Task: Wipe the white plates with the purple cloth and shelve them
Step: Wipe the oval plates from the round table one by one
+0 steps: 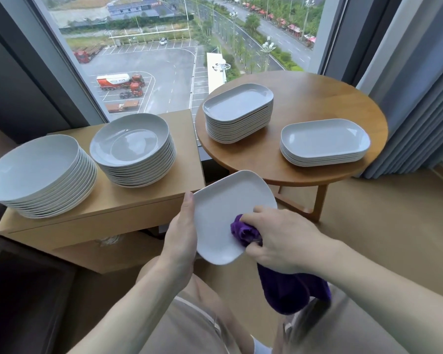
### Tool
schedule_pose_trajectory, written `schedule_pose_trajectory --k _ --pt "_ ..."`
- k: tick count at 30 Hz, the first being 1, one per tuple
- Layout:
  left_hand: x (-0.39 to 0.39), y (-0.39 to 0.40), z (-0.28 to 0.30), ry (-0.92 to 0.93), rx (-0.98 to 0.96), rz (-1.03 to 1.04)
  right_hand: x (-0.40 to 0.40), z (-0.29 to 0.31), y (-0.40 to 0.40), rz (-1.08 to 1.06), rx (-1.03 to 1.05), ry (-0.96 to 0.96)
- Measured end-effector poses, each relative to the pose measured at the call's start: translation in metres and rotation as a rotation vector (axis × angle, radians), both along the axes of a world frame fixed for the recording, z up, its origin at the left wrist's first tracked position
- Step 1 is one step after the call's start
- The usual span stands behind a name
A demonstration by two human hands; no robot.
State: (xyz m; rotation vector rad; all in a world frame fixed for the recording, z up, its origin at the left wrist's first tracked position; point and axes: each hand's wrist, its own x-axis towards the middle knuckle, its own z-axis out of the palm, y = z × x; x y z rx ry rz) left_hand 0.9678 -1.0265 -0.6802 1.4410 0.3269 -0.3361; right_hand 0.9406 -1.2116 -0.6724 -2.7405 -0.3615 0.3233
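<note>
Purple cloth [246, 232] bunched in right hand [279, 241], pressed on white plate [225, 213] for wiping. Left hand [180, 233] clamped on rim, tilting it steady. Beyond, round stacks [133, 149] on cabinet [143, 200], oblong stacks [238, 112] on table [317, 98].

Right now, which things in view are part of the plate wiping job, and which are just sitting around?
In the job:
white rounded-rectangular plate, held by left hand
purple cloth, gripped by right hand
four white plate stacks

Just there:
round wooden table
light wooden cabinet
grey curtain
</note>
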Motion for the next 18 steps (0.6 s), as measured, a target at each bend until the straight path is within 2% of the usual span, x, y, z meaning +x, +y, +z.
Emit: schedule_pose_trajectory --k 5,9,13,18 --pt "-0.002 -0.002 -0.003 -0.04 0.073 -0.033 0.018 -0.002 -0.028 -0.171 -0.117 0.075" --pt "-0.011 -0.013 -0.01 -0.004 0.07 -0.058 0.025 -0.003 -0.033 -0.233 -0.138 -0.013" --pt "-0.015 -0.021 -0.021 0.072 0.028 -0.047 0.017 -0.003 -0.022 -0.133 -0.144 -0.081" --pt "-0.018 -0.021 -0.021 0.082 0.135 -0.065 -0.013 -0.003 0.022 0.138 0.03 -0.163"
